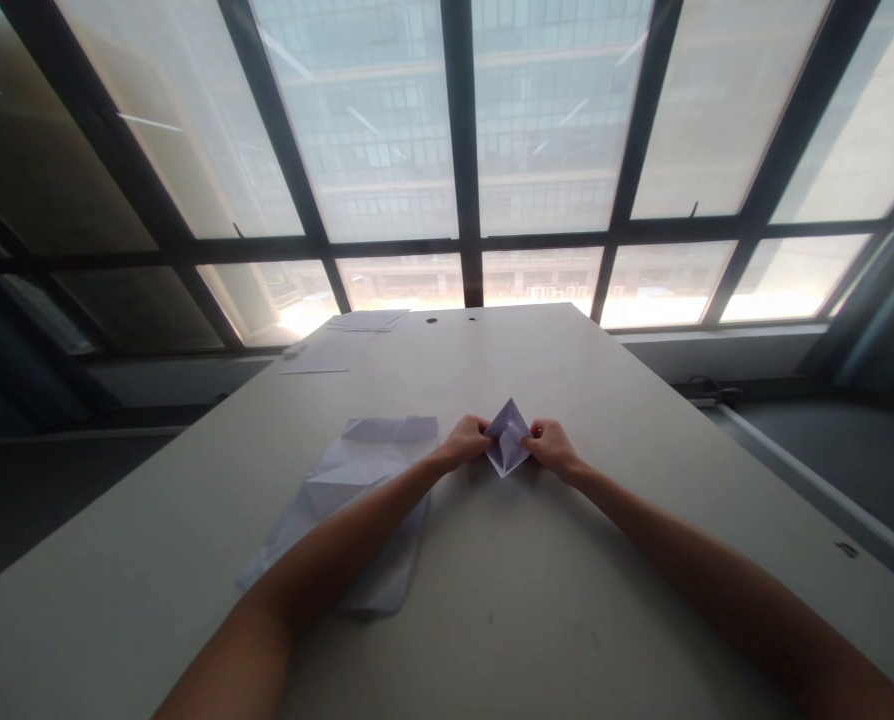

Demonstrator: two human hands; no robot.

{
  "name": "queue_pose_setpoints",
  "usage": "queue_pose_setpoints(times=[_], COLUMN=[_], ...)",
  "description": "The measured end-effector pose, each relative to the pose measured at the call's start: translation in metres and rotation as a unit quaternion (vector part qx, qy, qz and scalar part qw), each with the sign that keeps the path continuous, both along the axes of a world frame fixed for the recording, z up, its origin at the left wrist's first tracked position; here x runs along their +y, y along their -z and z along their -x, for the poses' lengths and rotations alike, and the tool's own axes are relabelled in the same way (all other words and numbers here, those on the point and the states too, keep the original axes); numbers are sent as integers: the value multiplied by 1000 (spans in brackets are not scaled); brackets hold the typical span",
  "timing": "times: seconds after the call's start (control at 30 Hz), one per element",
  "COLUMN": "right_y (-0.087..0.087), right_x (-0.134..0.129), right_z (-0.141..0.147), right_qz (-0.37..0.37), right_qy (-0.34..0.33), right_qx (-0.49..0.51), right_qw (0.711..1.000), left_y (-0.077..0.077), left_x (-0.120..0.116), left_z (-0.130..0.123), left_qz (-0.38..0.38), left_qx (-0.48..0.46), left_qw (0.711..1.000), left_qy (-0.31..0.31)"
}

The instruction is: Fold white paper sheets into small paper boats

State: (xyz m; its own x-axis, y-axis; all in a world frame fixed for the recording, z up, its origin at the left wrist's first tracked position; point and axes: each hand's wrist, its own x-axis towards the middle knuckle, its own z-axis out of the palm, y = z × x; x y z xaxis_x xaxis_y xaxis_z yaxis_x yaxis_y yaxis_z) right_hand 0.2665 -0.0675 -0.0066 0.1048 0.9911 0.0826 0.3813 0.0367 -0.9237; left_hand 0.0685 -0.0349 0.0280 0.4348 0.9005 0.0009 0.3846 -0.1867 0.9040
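A small piece of folded paper, diamond-shaped with a hollow in its middle, is held just above the white table. My left hand pinches its left corner, and my right hand pinches the right corner. Both hands are closed, with thumbs at the inner edges of the folds. Several creased white paper sheets lie to the left, partly hidden beneath my left forearm.
More flat paper sheets rest near the far left edge of the table. Dark round holes mark the far end. Large framed windows stand beyond it. A small dark mark shows near the right edge.
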Motion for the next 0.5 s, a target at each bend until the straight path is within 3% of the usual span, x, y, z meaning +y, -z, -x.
queue_pose_setpoints(times=[0.27, 0.5], right_y=[-25, -66], right_x=[-5, -9], right_z=[-12, -18], right_qz=[18, -53], right_qy=[-35, -4], right_qx=[-127, -206], right_qw=[991, 977], left_y=[0, 6], left_x=[4, 19], left_z=[3, 4], left_qz=[-39, -162], left_qx=[33, 37], left_qw=[999, 976], left_qy=[15, -142])
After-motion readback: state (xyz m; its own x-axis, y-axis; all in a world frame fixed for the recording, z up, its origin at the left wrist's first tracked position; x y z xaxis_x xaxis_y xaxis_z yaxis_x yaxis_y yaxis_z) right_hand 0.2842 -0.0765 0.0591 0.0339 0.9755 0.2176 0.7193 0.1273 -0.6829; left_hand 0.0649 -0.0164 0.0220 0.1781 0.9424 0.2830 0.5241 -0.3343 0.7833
